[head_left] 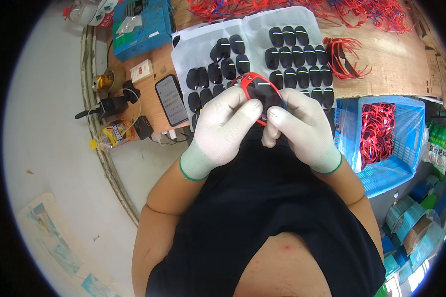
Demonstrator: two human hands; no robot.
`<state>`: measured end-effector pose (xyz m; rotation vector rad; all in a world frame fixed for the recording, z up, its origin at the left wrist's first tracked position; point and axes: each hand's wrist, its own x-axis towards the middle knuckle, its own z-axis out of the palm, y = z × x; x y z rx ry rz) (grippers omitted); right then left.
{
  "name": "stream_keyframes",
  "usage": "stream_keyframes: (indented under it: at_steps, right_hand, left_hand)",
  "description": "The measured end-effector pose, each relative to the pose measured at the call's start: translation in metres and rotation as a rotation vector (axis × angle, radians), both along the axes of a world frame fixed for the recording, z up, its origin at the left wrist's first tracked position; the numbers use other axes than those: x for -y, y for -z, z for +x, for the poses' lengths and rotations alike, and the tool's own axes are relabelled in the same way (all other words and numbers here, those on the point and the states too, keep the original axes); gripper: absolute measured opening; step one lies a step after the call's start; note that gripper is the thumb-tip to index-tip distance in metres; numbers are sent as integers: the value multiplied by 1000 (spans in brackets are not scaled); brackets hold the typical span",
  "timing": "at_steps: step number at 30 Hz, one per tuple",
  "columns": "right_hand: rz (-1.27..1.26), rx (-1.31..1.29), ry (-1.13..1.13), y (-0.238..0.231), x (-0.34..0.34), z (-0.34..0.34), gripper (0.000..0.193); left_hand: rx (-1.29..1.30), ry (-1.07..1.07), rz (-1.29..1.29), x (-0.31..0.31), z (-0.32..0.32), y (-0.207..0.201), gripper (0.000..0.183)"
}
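In front of my chest, both hands in white knit gloves grip one red glasses frame (pixel 252 75). A dark lens (pixel 265 92) lies in or against the frame; whether it is seated cannot be told. My left hand (pixel 222 121) pinches the frame from the left, its thumb along the lower edge. From the right, my right hand (pixel 308 127) closes on it, the thumb pressing near the lens's lower edge. Its curled fingers are partly hidden behind. Just beyond my hands, rows of loose dark lenses (pixel 284 57) lie on white paper (pixel 255 37) across the table.
Red frames (pixel 343 58) are stacked right of the paper, and a red tangle (pixel 302 7) lines the back. A blue crate (pixel 389 180) holding more frames stands at right. On the left are a phone (pixel 171 100), a small white box (pixel 141 71) and a blue box (pixel 142 29).
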<state>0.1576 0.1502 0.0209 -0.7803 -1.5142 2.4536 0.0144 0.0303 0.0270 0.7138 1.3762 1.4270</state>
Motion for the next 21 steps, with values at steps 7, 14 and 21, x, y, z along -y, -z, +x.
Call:
stream_keyframes:
  at_steps: [7, 14, 21]
  right_hand:
    - [550, 65, -21, -6, -5, 3, 19]
    - [918, -113, 23, -22, -4, 1, 16]
    - [919, -184, -90, -1, -35, 4, 23]
  left_hand:
    - [110, -92, -115, -3, 1, -13, 19]
    - [-16, -44, -124, 10, 4, -17, 18]
    - [-293, 185, 79, -17, -23, -6, 21]
